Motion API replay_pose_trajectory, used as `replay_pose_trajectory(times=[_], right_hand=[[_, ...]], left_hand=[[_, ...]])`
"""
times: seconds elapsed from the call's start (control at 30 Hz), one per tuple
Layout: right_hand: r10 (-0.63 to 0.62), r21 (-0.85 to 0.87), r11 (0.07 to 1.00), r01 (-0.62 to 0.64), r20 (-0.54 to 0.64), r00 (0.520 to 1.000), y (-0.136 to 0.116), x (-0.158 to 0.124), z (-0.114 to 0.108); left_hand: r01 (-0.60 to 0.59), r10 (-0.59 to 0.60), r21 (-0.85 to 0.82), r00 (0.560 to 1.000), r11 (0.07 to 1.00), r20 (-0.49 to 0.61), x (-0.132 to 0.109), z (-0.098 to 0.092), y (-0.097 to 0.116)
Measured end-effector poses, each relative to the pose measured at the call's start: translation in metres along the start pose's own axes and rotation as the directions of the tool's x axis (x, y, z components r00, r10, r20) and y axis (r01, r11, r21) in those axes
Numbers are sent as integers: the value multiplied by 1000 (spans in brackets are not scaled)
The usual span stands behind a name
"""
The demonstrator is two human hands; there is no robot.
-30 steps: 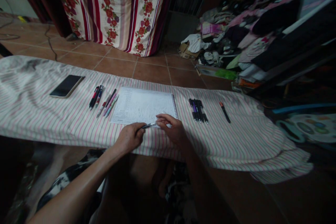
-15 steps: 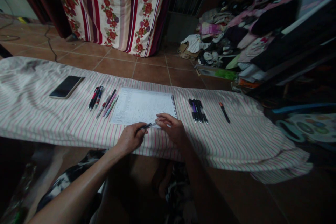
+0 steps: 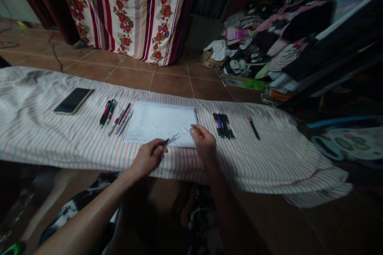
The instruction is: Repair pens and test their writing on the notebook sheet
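Note:
My left hand (image 3: 150, 153) is closed around a pen (image 3: 164, 143) with a dark body and a clear, pale front end pointing right over the notebook's lower edge. My right hand (image 3: 204, 138) is a short way to the right, thumb and fingers pinched together at the notebook's lower right corner. A pale, see-through piece seems to stick out from its fingertips, too faint to name. Under both hands lies the spiral notebook (image 3: 163, 117), its pale printed face up and its coil on the right side.
Left of the notebook lie two groups of pens (image 3: 107, 112) and a dark-screened phone (image 3: 73, 101). To the right are several black and purple pens (image 3: 223, 125) and a single orange-tipped pen (image 3: 253, 127). A striped cloth (image 3: 269, 159) covers the surface. Clothes (image 3: 269, 40) are heaped beyond.
My right hand has drawn away to the right from the pen's front end, leaving a gap between the hands. My left hand keeps hold of the pen. The view has shifted slightly.

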State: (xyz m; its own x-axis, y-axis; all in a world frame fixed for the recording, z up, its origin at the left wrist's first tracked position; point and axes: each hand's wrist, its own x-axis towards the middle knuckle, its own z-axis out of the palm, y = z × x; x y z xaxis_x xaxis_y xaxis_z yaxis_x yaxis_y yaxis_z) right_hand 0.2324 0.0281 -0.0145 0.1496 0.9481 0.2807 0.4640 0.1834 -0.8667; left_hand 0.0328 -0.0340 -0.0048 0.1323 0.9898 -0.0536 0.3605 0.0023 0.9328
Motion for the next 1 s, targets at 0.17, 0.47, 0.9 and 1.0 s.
replay_pose_trajectory(times=[0.17,0.47,0.9,1.0], right_hand=[[-209,-291,937,193,-23,978,16,5,-3],[-296,-511,814,277,46,954,18,3,13],[-246,-342,910,234,9,969,-2,2,25],[-94,-144,985,95,16,995,-8,0,22]], left_hand=[[20,-20,-83,1000,996,-2,1,2,-3],[0,-1,-83,1000,997,-5,0,3,-6],[-8,6,-91,1000,996,-24,0,2,-11],[19,-25,-119,998,993,-51,1,3,-12]])
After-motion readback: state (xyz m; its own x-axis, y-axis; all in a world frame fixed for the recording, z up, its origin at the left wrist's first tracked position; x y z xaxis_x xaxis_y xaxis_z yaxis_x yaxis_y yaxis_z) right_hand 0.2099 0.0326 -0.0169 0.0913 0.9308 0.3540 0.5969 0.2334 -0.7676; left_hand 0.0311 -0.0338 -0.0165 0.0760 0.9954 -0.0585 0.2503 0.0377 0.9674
